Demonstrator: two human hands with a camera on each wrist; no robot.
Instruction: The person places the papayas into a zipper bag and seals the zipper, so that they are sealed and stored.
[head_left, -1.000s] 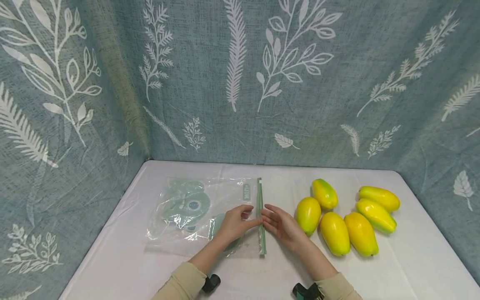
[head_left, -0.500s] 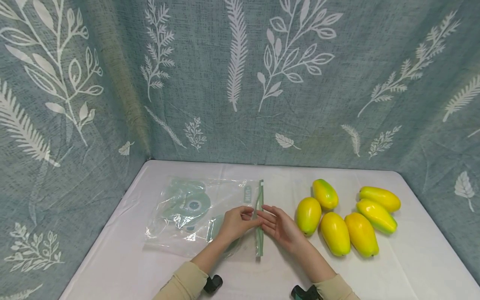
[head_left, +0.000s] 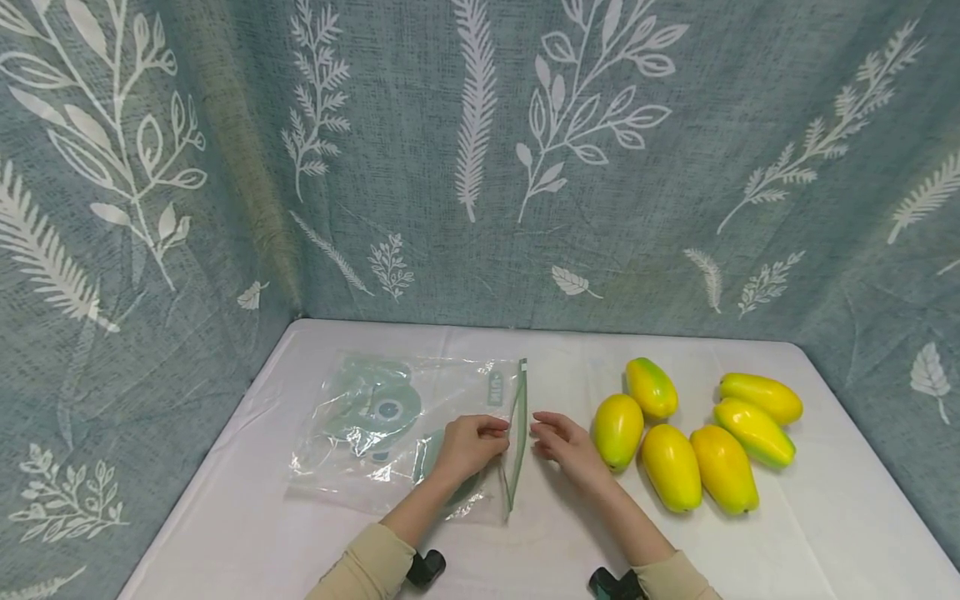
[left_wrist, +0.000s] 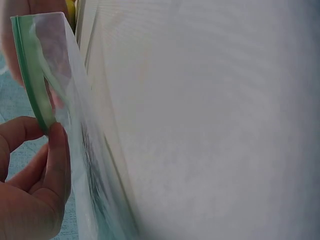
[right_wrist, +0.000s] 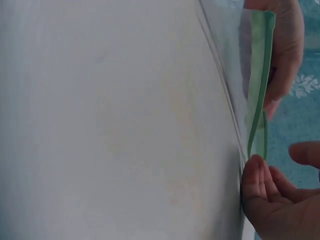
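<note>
left hand point(head_left: 467, 450), one: thumb and finger pinching the green zip edge point(head_left: 522, 429) of the bag, by my reading of the left wrist view. right hand point(head_left: 572, 452), one: thumb apart from the loosely bent fingers, tips just beside that edge; contact i cannot tell. clear bag point(head_left: 386, 410), one, printed in pale green: lying flat on the left and middle of the table, mouth towards the right hand, its two green strips parted between the ends. yellow fruits, green-tinged, six: four point(head_left: 671, 468) grouped near the right hand, two point(head_left: 753, 432) side by side farther right. table point(head_left: 555, 558), white-covered. curtain point(head_left: 420, 125), blue-green, white leaf pattern, behind and at both sides.
</note>
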